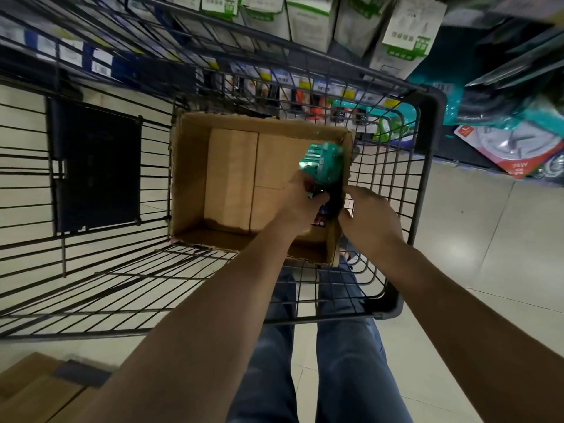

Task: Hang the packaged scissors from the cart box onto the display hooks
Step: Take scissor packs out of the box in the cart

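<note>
1. Grip. Your left hand (305, 203) has its fingers curled round the lower end of a bundle of teal packaged scissors (325, 161). The bundle stands up against the inside of the right wall of the cardboard box (187, 178). Your right hand (367, 209) meets the dark lower part of the bundle at the same wall. Its fingertips are hidden, so you cannot tell whether they pinch the bundle or only steady it.

2. Lift. Square the packages into one stack before raising them. A loose card is likely to slip out sideways. Raise the bundle straight up, parallel to the box's right wall, until it is above the rim.

3. Clearances. The box's right wall lies just beside the wire side of the cart (427, 154), so there is little room on that side. To the left of the bundle the box interior is open; draw the bundle that way if it snags.

4. Destination. The hanging goods (317, 106) lie beyond the box's far wall. The hooks themselves cannot be made out.
</note>
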Motion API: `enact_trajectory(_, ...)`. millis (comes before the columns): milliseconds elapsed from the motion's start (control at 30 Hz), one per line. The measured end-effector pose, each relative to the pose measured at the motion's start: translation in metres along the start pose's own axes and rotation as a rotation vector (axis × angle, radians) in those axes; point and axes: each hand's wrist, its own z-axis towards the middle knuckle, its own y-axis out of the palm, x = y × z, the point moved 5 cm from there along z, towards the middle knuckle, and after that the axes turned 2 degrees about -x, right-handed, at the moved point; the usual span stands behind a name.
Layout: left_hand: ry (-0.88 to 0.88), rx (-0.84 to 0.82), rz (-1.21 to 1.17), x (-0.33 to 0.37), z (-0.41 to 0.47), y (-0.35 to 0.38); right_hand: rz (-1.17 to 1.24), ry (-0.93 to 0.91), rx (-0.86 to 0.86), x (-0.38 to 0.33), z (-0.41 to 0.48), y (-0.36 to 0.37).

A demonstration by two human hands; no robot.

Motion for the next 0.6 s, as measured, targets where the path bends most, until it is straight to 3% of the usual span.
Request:
enact_trajectory(167, -0.016, 0.029, -0.113, -0.007, -0.011, -0.045, 0.134, -0.023, 0.116, -0.018, -0.002, 0.006)
enact_trajectory(300, -0.154, 0.071, -0.239, -0.039, -0.013, -0.081, 0.210, -0.057, 0.170, -0.035, 0.004, 0.025)
enact_trajectory(600, -0.231, 0.278, -0.154, -0.114, -0.008, -0.137, 0.243, 0.026, 0.083, -0.043, 0.027, 0.112)
